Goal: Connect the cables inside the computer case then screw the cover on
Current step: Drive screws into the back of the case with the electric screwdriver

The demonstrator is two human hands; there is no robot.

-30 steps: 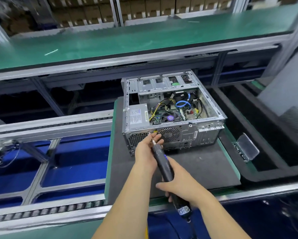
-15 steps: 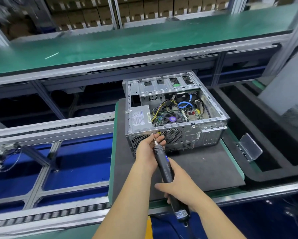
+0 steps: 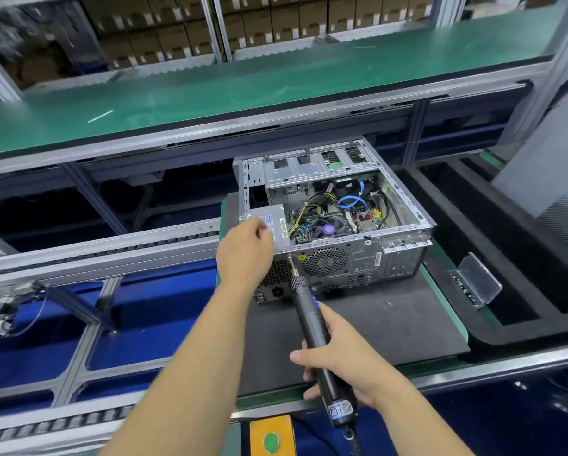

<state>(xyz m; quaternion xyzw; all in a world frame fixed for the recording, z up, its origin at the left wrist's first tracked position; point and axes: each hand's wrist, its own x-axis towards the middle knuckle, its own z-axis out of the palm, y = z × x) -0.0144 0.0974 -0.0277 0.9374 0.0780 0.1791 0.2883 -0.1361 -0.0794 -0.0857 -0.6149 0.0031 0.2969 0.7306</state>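
An open metal computer case [image 3: 404, 205] lies on its side on a black mat [image 3: 374, 327], with yellow, black and blue cables [image 3: 351, 200] and a fan visible inside. My right hand [image 3: 345, 363] grips a black electric screwdriver [image 3: 315, 330], whose bit touches the case's rear panel near the top edge. My left hand [image 3: 244, 248] rests at the case's rear left corner, over the power supply [image 3: 277, 222]; its fingers are curled and hidden from me. No cover is on the case.
The mat sits on a green-edged pallet [image 3: 447, 301] on a conveyor line. A clear plastic bracket [image 3: 478, 281] stands right of it, beside a black foam tray [image 3: 506, 255]. A green bench [image 3: 243, 83] runs behind. A yellow box with a green button [image 3: 271, 437] is near me.
My left hand has let go of the screwdriver's tip and moved up and left to the case's corner. The screwdriver bit now reaches the rear panel.
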